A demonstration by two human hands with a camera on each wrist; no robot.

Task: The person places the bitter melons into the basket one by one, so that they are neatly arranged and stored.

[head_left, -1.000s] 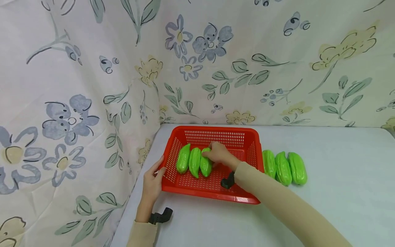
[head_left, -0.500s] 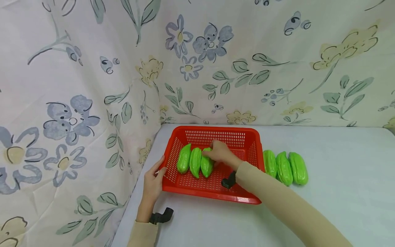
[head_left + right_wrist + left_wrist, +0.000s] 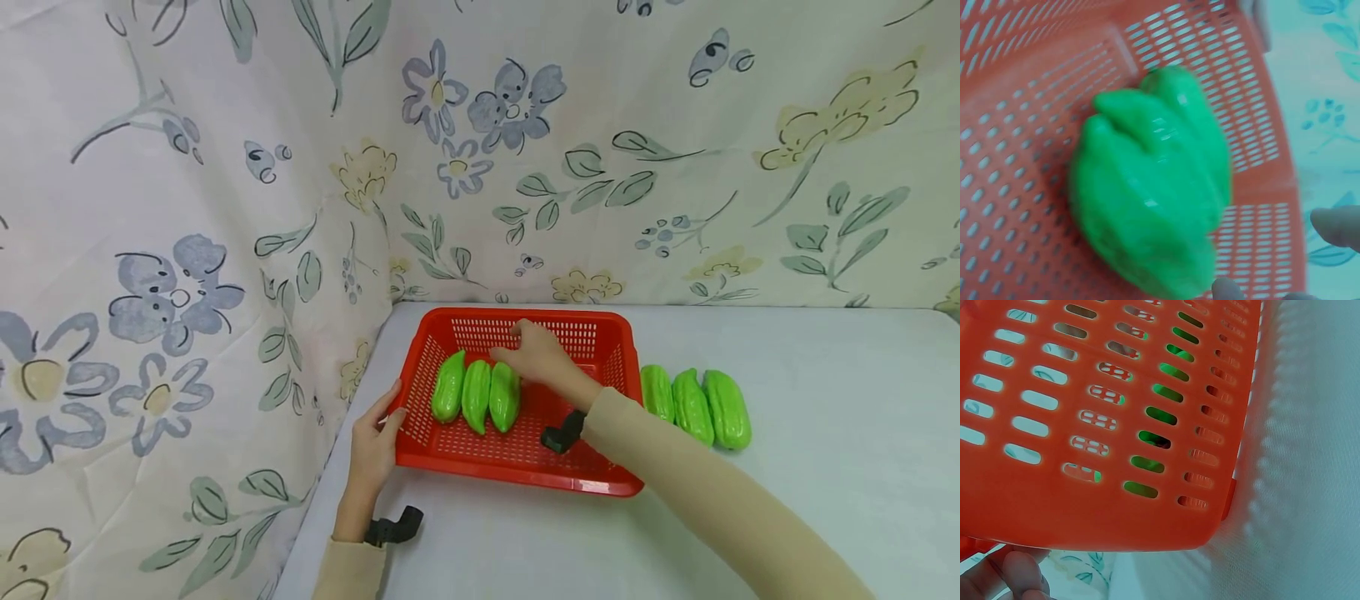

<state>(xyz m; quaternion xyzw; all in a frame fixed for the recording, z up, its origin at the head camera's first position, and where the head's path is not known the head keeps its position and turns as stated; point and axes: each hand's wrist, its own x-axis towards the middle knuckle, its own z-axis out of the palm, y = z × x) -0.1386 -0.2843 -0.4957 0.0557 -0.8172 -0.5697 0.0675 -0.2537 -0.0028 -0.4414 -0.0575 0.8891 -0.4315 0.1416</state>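
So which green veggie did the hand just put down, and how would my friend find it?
Find the red basket in the table's corner by the flowery cloth. Three green gourds lie side by side inside it. It is the right-hand gourd, nearest the right hand above it and the bare part of the basket.

red basket (image 3: pixel 600 479) (green gourds (image 3: pixel 477 392))

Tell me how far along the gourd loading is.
Done: three green gourds lie side by side in the red basket. In hand: the right hand hovers open just above them, holding nothing; the left hand grips the basket's near-left rim. Left: three more gourds lie on the table just right of the basket.
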